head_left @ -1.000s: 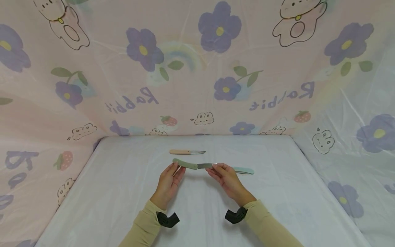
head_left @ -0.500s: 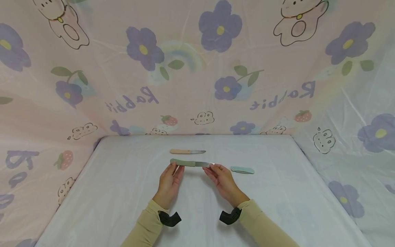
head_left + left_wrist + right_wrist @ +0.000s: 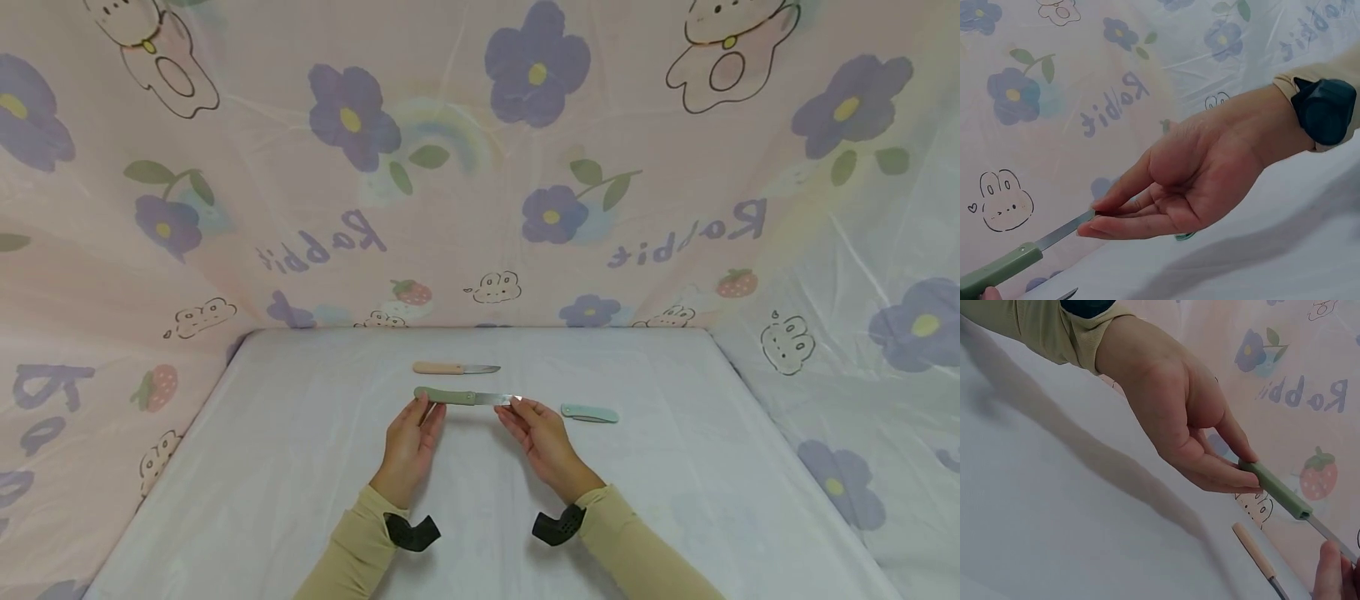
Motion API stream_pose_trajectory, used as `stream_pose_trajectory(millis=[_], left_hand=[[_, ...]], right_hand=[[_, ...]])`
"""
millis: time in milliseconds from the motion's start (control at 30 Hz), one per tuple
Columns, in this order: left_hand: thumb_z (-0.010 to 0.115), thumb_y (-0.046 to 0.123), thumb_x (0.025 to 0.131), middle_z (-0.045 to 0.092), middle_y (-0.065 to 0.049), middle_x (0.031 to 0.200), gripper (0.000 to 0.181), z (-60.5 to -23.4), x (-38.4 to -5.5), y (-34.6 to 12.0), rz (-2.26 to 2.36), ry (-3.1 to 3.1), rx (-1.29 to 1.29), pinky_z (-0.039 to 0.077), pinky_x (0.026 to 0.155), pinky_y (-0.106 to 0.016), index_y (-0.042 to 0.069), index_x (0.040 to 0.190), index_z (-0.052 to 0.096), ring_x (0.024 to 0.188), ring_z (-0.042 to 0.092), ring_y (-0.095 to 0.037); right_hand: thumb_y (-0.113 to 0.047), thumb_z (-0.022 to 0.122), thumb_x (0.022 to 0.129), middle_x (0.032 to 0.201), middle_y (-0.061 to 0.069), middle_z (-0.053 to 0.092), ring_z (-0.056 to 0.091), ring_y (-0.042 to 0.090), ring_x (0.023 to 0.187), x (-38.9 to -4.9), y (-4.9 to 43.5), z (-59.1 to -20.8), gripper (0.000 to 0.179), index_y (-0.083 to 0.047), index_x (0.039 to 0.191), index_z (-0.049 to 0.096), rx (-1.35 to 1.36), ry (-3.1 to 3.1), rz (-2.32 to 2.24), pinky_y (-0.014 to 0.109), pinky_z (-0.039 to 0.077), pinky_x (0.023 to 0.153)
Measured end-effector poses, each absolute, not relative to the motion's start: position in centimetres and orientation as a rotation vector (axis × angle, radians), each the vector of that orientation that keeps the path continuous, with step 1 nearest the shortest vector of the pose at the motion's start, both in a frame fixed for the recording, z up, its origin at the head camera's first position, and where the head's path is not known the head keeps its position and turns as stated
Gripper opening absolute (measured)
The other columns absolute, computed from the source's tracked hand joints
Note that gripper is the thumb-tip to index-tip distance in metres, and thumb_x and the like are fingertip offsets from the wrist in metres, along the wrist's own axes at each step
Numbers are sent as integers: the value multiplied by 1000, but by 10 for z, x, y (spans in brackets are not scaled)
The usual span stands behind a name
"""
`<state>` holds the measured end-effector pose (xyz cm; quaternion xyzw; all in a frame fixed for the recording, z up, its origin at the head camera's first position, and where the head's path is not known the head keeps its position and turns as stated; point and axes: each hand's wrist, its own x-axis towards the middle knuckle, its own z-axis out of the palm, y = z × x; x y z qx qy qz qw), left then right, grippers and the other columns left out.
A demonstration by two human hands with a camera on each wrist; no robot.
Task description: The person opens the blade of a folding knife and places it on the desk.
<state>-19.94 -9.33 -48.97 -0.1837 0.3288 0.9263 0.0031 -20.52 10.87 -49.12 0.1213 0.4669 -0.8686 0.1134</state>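
Note:
A green-handled folding knife (image 3: 446,397) is held above the white table, its blade unfolded and in line with the handle. My left hand (image 3: 408,442) pinches the end of the handle between thumb and fingers, as the right wrist view also shows. At the other end my right hand (image 3: 546,442) pinches the tip of the blade (image 3: 1066,232), covering the point. Behind it lies a knife with a beige handle (image 3: 438,368), blade out and pointing right. A mint-green folding knife (image 3: 590,413), folded, lies just right of my right hand.
The white table (image 3: 300,500) is bounded by a patterned fabric curtain (image 3: 450,208) at the back and both sides. A black device (image 3: 412,532) is strapped to my left wrist, and another black device (image 3: 558,525) to my right.
The green knife's blade and handle, slightly angled at the hinge a second ago, now lie straight. My right hand has shifted a little left, uncovering the whole mint-green knife.

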Motion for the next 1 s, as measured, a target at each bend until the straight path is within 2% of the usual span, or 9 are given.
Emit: stream_pose_trajectory(millis=[133,300,500,633,833,1000], left_hand=[[55,8,94,56,-13,108,32,-492,-201,-97,2867,1141,-587,44,94,-31,-6,122,46,99,60,-20],[55,7,94,62,-15,102,37,-495,-207,-105,2795,1313,-547,47,89,-31,-12,124,44,92,65,-20],[54,6,94,64,-19,101,38,-499,-217,-117,2690,1391,-530,47,90,-33,-13,126,43,94,64,-22],[54,6,94,62,-22,106,38,-501,-225,-125,2616,1418,-553,46,91,-34,-12,126,43,99,63,-25],[52,7,95,52,-29,121,37,-501,-234,-134,2529,1501,-557,47,91,-34,-13,126,45,103,61,-28],[52,6,95,50,-30,123,37,-501,-242,-139,2490,1527,-560,45,93,-34,-14,125,45,106,59,-30]], right_hand=[[-9,54,94,114,23,59,62,24,101,-207,110,-492,43,10,129,37,353,1396,-2524,30,48,88],[-8,54,95,108,19,62,63,22,98,-214,110,-496,43,10,130,38,362,1425,-2505,29,49,87],[-8,53,95,104,16,63,64,20,95,-224,107,-501,42,12,130,40,375,1464,-2459,28,49,86],[-5,52,95,104,19,61,64,22,96,-231,104,-502,40,15,128,40,344,1476,-2454,30,49,87],[-3,49,96,103,21,60,63,24,98,-243,99,-501,39,18,127,39,309,1476,-2448,32,48,89],[-2,50,95,98,18,61,64,23,95,-254,95,-503,38,18,125,41,353,1503,-2412,31,48,89]])
